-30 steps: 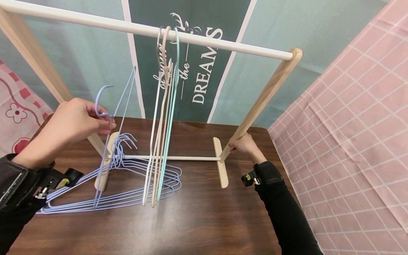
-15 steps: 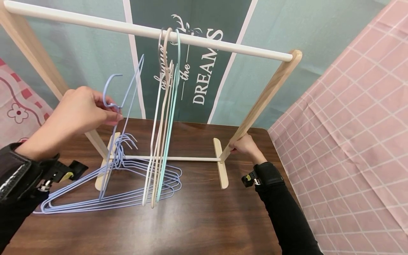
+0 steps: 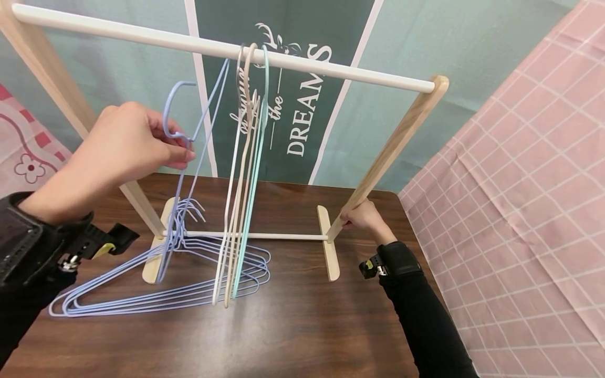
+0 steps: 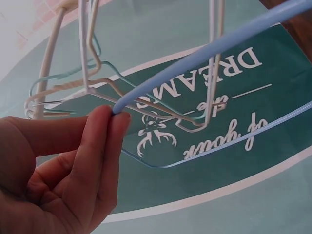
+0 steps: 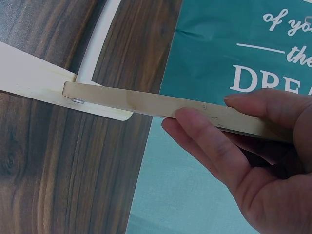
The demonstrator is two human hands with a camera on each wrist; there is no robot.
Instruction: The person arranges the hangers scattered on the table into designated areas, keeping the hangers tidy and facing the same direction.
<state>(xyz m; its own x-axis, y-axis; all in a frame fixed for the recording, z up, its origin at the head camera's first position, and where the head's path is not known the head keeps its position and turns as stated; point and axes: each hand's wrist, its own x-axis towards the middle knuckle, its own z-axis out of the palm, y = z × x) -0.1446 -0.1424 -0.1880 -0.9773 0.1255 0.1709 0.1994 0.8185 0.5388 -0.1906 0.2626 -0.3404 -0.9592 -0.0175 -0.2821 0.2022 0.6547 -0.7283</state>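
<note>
My left hand (image 3: 137,139) pinches a blue clothes hanger (image 3: 208,113) just below its hook, in the air under the white top rail (image 3: 127,34). The hook is off the rail, curving up to the right. In the left wrist view, thumb and fingertips press together on the blue hanger (image 4: 195,61). Right of it hang several hangers: a white one (image 3: 230,199), beige ones, and a mint one (image 3: 252,194), hooked on the rail. Low on the rack's right wooden post (image 3: 387,152), my right hand (image 3: 364,215) grips the wood, its thumb and fingers on opposite sides of the post (image 5: 146,102).
A stack of blue hangers (image 3: 142,302) lies on the dark wooden table (image 3: 302,336), overlapping the rack's left foot (image 3: 153,265). A lower white bar (image 3: 283,236) joins the two feet. A pink checked cloth (image 3: 510,210) borders the right side.
My left hand has risen and moved right with the blue hanger, bringing it closer to the top rail and the hanging hangers. The right hand stays on the post.
</note>
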